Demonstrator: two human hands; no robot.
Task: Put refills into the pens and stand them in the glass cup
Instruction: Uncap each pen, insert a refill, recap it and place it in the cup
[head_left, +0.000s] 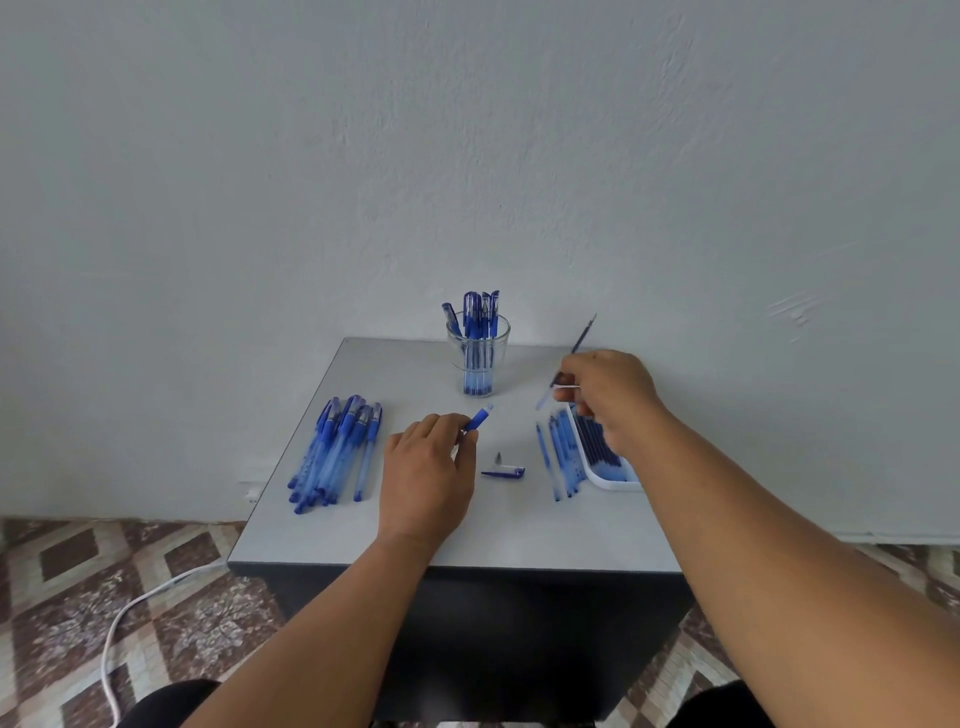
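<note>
Two bare forearms reach in from the bottom of the view over the grey table (363, 540). The left hand (428, 462), just in front of the glass cup (479, 358), has its fingers curled round a pen barrel (479, 417) whose blue end points up toward the cup. The right hand (605, 395), to the cup's right, pinches a thin refill (577, 347) between thumb and fingertips, its far end tilted up against the wall.

The cup already holds several capped blue pens (480, 317), standing upright. Front-left of it lies a pile of pens (337, 452); front-right sits a white tray of refills (602, 452), with loose refills (558, 454) just beside it. A cap (503, 473) and a small metal tip (498, 458) rest on the table in front of the cup, between the hands.

That refill looks light, slender and bendy, so a pinch near the middle, close to the entering end, should steer it best. The barrel looks stiff, smooth plastic and probably slick; the blue grip section seems the safest hold.

Behind the cup rises a plain pale wall (467, 156). Patterned floor tiles (104, 571) and a white cable (135, 618) lie below the table's left side.
</note>
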